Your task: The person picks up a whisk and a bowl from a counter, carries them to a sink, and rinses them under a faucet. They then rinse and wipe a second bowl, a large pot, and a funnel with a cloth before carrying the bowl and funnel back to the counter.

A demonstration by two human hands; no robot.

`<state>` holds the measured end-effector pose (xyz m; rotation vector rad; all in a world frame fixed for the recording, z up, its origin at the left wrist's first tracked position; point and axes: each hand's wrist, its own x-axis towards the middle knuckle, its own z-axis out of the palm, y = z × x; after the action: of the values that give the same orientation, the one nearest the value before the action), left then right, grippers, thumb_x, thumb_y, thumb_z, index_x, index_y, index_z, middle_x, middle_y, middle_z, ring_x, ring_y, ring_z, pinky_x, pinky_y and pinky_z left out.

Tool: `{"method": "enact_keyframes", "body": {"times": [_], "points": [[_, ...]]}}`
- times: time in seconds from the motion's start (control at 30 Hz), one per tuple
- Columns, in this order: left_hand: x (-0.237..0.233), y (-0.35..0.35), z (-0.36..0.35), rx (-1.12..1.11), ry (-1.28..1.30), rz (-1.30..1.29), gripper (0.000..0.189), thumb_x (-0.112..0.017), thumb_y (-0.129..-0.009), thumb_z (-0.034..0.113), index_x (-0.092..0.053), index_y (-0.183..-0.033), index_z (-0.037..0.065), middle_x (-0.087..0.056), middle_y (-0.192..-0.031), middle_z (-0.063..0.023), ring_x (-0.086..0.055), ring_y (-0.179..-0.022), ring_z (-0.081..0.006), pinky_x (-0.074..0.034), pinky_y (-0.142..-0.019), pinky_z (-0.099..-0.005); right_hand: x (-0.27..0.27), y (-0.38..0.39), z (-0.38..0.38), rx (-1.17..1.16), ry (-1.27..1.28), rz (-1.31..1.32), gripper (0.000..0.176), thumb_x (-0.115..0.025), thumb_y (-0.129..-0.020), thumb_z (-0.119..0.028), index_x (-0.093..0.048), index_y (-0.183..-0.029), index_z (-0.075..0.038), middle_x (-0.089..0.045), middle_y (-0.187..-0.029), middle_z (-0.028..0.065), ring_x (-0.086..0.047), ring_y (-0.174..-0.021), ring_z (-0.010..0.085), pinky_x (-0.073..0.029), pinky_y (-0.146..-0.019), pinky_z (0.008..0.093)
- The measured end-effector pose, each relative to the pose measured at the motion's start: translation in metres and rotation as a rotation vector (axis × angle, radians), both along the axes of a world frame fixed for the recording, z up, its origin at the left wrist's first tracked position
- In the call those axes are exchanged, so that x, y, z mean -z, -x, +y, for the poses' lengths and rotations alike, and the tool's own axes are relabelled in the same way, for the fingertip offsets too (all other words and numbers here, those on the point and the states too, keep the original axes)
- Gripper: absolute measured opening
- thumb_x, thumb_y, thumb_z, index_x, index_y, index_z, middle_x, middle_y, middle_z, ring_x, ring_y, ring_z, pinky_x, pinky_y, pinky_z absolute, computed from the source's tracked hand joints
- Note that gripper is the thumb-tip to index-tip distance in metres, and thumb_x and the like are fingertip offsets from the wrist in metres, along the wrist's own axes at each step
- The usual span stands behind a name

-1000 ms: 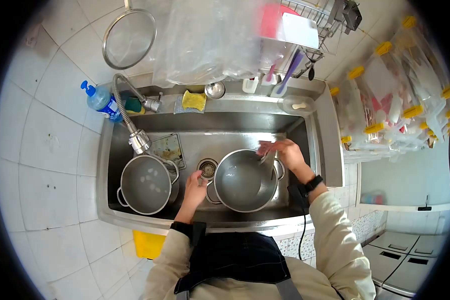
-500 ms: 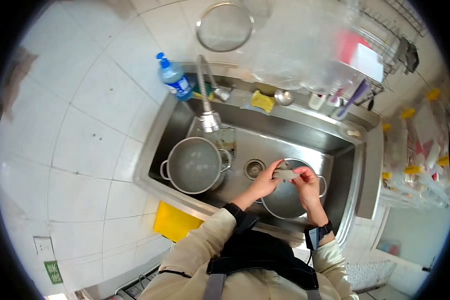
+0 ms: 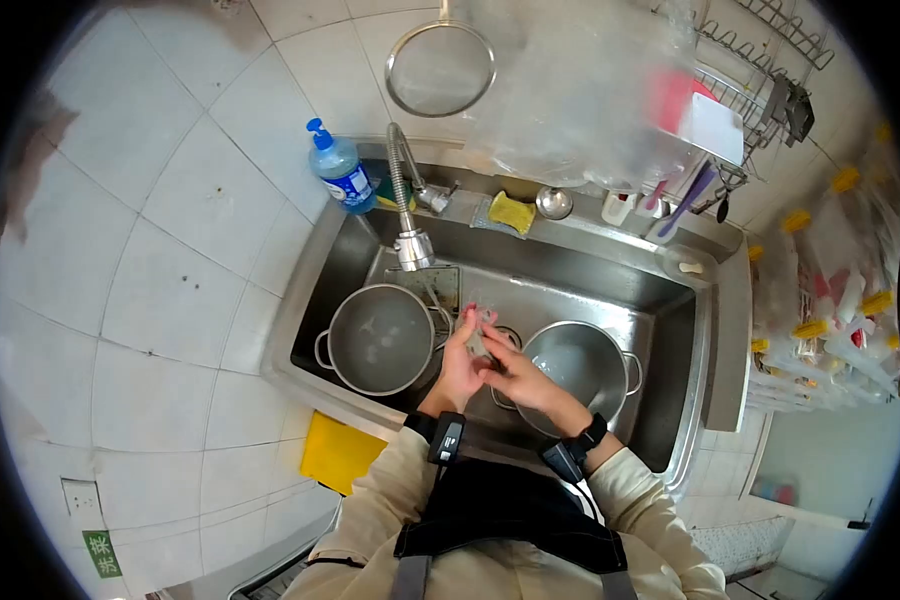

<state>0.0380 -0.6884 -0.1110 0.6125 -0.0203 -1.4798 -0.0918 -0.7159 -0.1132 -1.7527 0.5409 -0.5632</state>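
Both my hands are together above the sink, between two metal pots. A small, pale grey, wet-looking piece (image 3: pixel 476 343) with a pinkish end lies between my fingers; its kind is not clear. My left hand (image 3: pixel 456 366) is closed around it from the left. My right hand (image 3: pixel 523 381) reaches in from the right, its fingers pressed against the piece. To the left stands a two-handled pot (image 3: pixel 336 322) of cloudy water with pale pieces in it. The right pot (image 3: pixel 625 372), also two-handled, stands beside my right wrist and looks greyish inside.
The steel sink (image 3: pixel 660 262) surrounds both pots. A flexible faucet (image 3: pixel 413 240) hangs over its left part. Along the back are a blue soap bottle (image 3: pixel 344 175), a yellow sponge (image 3: pixel 511 212) and a ladle (image 3: pixel 554 203). A sieve (image 3: pixel 440 70) hangs behind, near plastic bags (image 3: pixel 580 100).
My hands have moved left, from above the right pot to between the pots, with the grey piece still in them. The view has shifted slightly.
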Motion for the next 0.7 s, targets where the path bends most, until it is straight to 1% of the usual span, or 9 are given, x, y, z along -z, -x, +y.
{"method": "enact_keyframes", "body": {"times": [0.03,0.1,0.17,0.23,0.3,0.37,0.5,0.57,0.7], "points": [[-0.003,-0.005,0.0,0.048,-0.049,-0.134,0.039,-0.047,-0.086,0.031,-0.039,-0.117,0.007,-0.048,-0.109,-0.0122,-0.054,-0.092,-0.0285,-0.044,-0.085,-0.0376,-0.001,-0.006,0.004,-0.033,0.087,0.066,0.049,-0.057,-0.078,-0.02,-0.041,-0.122,-0.005,-0.021,-0.14,0.0131,-0.016,-0.13,0.0285,-0.018,-0.102,0.0414],[-0.001,-0.018,-0.006,0.025,-0.088,-0.154,0.038,-0.051,-0.084,0.02,-0.036,-0.117,0.009,-0.049,-0.107,-0.0116,-0.055,-0.09,-0.0273,-0.046,-0.08,-0.0369,-0.009,-0.011,0.008,-0.046,0.201,0.232,0.053,-0.056,-0.078,-0.021,-0.038,-0.125,-0.005,-0.016,-0.142,0.0111,-0.013,-0.131,0.0272,-0.014,-0.103,0.0439],[0.019,-0.034,-0.015,-0.083,-0.045,-0.339,0.035,-0.053,-0.081,0.008,-0.039,-0.114,0.01,-0.049,-0.107,-0.0108,-0.055,-0.089,-0.0244,-0.047,-0.077,-0.0355,-0.017,-0.016,0.003,-0.057,0.52,0.322,0.045,-0.055,-0.079,-0.019,-0.044,-0.12,-0.004,-0.028,-0.137,0.0118,-0.016,-0.13,0.027,-0.016,-0.103,0.0419],[0.022,-0.041,-0.018,-0.164,-0.003,-0.347,0.038,-0.052,-0.077,-0.002,-0.041,-0.112,0.009,-0.052,-0.102,-0.0092,-0.055,-0.088,-0.0215,-0.047,-0.076,-0.0326,-0.015,-0.009,-0.001,-0.033,0.493,0.243,0.039,-0.054,-0.081,-0.017,-0.048,-0.117,-0.004,-0.037,-0.13,0.0121,-0.026,-0.126,0.0275,-0.023,-0.1,0.0397],[0.022,-0.047,-0.021,-0.367,-0.035,-0.241,0.024,-0.054,-0.081,0.004,-0.046,-0.104,0.008,-0.053,-0.086,-0.006,-0.054,-0.077,-0.0173,-0.046,-0.071,-0.0287,-0.012,0.005,-0.005,-0.009,0.468,0.164,0.033,-0.053,-0.082,-0.015,-0.051,-0.113,-0.004,-0.046,-0.123,0.0124,-0.035,-0.121,0.0281,-0.03,-0.097,0.0374],[0.02,-0.047,-0.016,-0.295,-0.027,-0.244,0.018,-0.055,-0.082,0.011,-0.047,-0.098,0.009,-0.051,-0.082,-0.0037,-0.052,-0.073,-0.015,-0.045,-0.068,-0.0271,-0.008,0.026,-0.003,0.162,-0.055,0.178,0.022,-0.048,-0.085,-0.009,-0.056,-0.104,-0.004,-0.061,-0.102,0.0099,-0.056,-0.097,0.0239,-0.042,-0.083,0.0305],[0.042,-0.02,-0.003,0.002,-0.153,-0.179,0.022,-0.057,-0.083,0.032,-0.049,-0.085,0.011,-0.047,-0.074,0.0011,-0.046,-0.064,-0.0106,-0.041,-0.057,-0.0244,0.01,0.058,0.0,0.33,-0.209,0.046,0.02,-0.044,-0.087,-0.006,-0.056,-0.102,-0.002,-0.063,-0.087,0.0077,-0.06,-0.078,0.0165,-0.046,-0.073,0.0257],[0.054,-0.006,-0.01,0.025,-0.199,-0.202,0.033,-0.053,-0.083,0.04,-0.049,-0.091,0.008,-0.049,-0.079,-0.0026,-0.049,-0.064,-0.0139,-0.042,-0.054,-0.0272,0.014,0.069,0.0,0.455,-0.261,0.002,0.019,-0.043,-0.088,-0.006,-0.056,-0.099,0.0,-0.063,-0.084,0.0072,-0.058,-0.076,0.0119,-0.045,-0.072,0.0236],[0.044,0.01,-0.023,0.009,-0.517,-0.403,0.053,-0.04,-0.086,0.05,-0.045,-0.102,0.0,-0.05,-0.091,-0.012,-0.054,-0.067,-0.0221,-0.043,-0.053,-0.0329,0.005,0.082,0.005,0.494,-0.271,0.006,0.018,-0.042,-0.088,-0.005,-0.055,-0.099,0.001,-0.062,-0.084,0.0081,-0.058,-0.076,0.0135,-0.045,-0.073,0.0246]]}}
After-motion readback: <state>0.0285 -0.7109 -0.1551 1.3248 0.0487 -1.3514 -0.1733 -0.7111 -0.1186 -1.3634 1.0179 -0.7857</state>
